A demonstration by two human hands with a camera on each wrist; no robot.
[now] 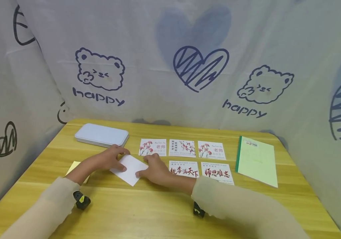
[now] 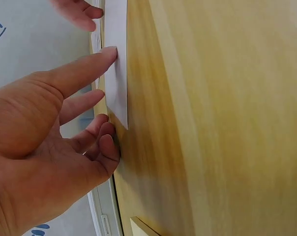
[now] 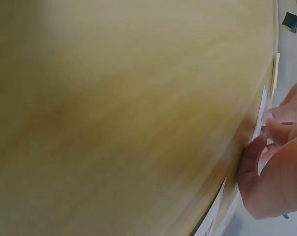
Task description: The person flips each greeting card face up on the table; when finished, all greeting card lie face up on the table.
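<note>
A blank white card [image 1: 132,169] lies at an angle between both hands in the head view. My left hand [image 1: 110,160] pinches its left corner, thumb laid over the face; the left wrist view shows that thumb on the white card [image 2: 116,64] and the other fingers curled at its far edge. On the card's right side, my right hand [image 1: 158,172] holds the edge with thumb and bent fingers. In the right wrist view, the fingers of the right hand [image 3: 274,169] are partly hidden. Close to this hand lies a printed card with red writing [image 1: 183,169].
Behind are three flower-printed cards, one of them a carnation card [image 1: 152,147]. Another red-lettered card [image 1: 217,173] lies right of the first. A white flat case [image 1: 101,134] stands back left, a green notebook [image 1: 257,161] right. A yellow pad [image 1: 74,167] is partly under the left forearm.
</note>
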